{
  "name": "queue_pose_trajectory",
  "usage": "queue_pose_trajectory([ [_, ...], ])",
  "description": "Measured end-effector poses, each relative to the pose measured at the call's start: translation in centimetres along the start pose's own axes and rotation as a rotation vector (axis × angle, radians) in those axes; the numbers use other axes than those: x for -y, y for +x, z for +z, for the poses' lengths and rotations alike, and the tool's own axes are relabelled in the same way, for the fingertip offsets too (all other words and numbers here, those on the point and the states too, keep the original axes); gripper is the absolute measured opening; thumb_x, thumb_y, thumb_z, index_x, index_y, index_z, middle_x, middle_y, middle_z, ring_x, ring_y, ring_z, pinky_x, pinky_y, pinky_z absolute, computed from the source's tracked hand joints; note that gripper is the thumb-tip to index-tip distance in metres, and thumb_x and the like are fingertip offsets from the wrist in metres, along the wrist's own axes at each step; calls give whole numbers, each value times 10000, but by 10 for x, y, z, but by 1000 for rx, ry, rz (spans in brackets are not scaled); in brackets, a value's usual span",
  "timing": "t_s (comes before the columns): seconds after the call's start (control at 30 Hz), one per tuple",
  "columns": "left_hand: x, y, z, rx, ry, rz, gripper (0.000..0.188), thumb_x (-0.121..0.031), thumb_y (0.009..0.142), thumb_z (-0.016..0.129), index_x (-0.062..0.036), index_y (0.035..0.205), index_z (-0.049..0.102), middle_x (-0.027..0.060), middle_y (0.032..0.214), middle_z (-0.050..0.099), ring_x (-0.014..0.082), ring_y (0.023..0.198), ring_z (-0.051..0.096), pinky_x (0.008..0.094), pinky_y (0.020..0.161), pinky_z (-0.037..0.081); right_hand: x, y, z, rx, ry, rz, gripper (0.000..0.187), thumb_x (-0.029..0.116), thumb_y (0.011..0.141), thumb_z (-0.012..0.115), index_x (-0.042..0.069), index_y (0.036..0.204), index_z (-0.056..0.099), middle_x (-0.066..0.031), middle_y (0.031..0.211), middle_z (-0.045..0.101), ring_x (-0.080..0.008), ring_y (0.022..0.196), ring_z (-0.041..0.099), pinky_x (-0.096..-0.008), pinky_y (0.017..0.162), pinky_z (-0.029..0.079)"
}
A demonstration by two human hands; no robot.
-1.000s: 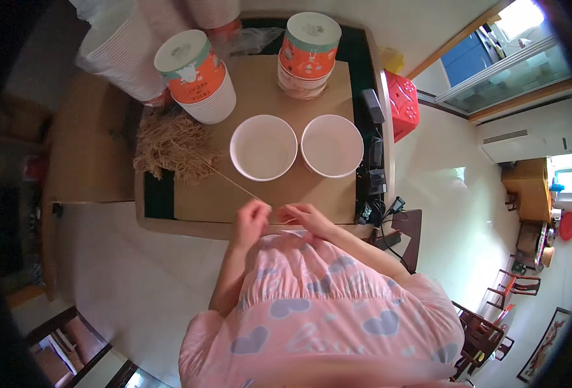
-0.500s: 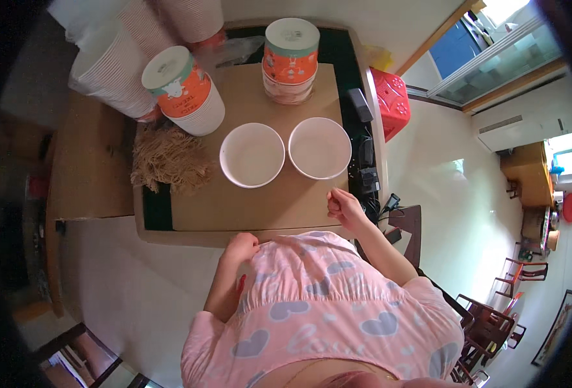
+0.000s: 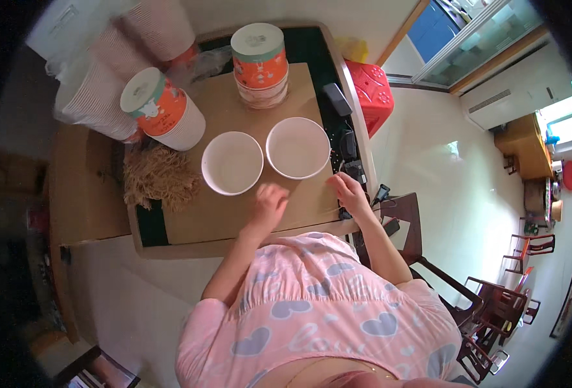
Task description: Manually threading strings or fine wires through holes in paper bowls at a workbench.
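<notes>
Two empty white paper tubs stand upright side by side on a cardboard sheet [image 3: 221, 226], the left tub [image 3: 232, 163] and the right tub [image 3: 297, 148]. My left hand [image 3: 271, 204] is over the cardboard just in front of the gap between them, its loosely bent fingers blurred. To the right, close to the right tub's near rim, my right hand [image 3: 349, 189] has its fingers drawn together; anything between them is too small to make out. A stack of orange-and-green printed tubs [image 3: 260, 64] stands upside down behind the two.
Another upside-down tub stack [image 3: 163, 108] leans at the left, beside shredded brown paper [image 3: 160, 176]. Bagged white tubs [image 3: 92, 90] crowd the far left corner. Black power adapters [image 3: 337, 100] and cables line the table's right edge. A red stool [image 3: 370, 90] stands beyond it.
My left hand has risen from the table's front edge and moved forward and right, toward the tubs. My right hand stays near the right tub. The whole view has shifted slightly.
</notes>
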State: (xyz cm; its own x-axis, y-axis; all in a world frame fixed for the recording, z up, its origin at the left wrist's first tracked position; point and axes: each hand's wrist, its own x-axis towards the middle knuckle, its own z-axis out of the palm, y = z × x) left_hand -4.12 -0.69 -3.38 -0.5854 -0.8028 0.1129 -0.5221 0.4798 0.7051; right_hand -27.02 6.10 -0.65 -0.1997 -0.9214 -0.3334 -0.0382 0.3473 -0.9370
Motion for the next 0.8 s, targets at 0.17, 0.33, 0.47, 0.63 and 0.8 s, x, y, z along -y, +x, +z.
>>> queue_pose_trajectory([
  [0.17,21,36,5,-94,526,93,193,-156,807,579,-159,991,636,90,1262,467,288,1256,348,540,1061,207,-14,0,8,45,49,-96,216,177,946,444,35,960,606,48,615,434,-40,572,406,-197,508,337],
  [0.33,51,34,-23,-40,576,133,154,-132,805,529,-129,778,681,96,1255,485,289,1221,389,485,1054,261,-8,4,3,21,-163,-40,211,167,934,467,17,919,616,40,610,442,-61,572,414,-202,509,341],
  [0.47,42,29,-36,30,590,127,146,-120,798,537,-125,850,673,97,1251,491,292,1225,384,483,1056,258,-12,-3,13,74,-60,-22,218,187,936,482,24,896,622,32,634,475,-55,595,436,-197,543,370],
  [0.63,-38,12,-38,-184,-13,-139,82,-121,827,560,-46,844,587,112,917,611,259,877,575,376,718,461,-11,-14,31,86,-66,-67,172,145,911,516,0,902,608,-25,690,553,-78,637,488,-211,578,402],
  [0.8,-19,-11,20,19,-610,-361,347,-247,929,506,-29,659,496,17,508,429,67,488,410,273,452,333,4,-30,50,126,-183,-267,94,55,850,555,-29,886,581,-91,720,576,-123,647,520,-264,593,440],
])
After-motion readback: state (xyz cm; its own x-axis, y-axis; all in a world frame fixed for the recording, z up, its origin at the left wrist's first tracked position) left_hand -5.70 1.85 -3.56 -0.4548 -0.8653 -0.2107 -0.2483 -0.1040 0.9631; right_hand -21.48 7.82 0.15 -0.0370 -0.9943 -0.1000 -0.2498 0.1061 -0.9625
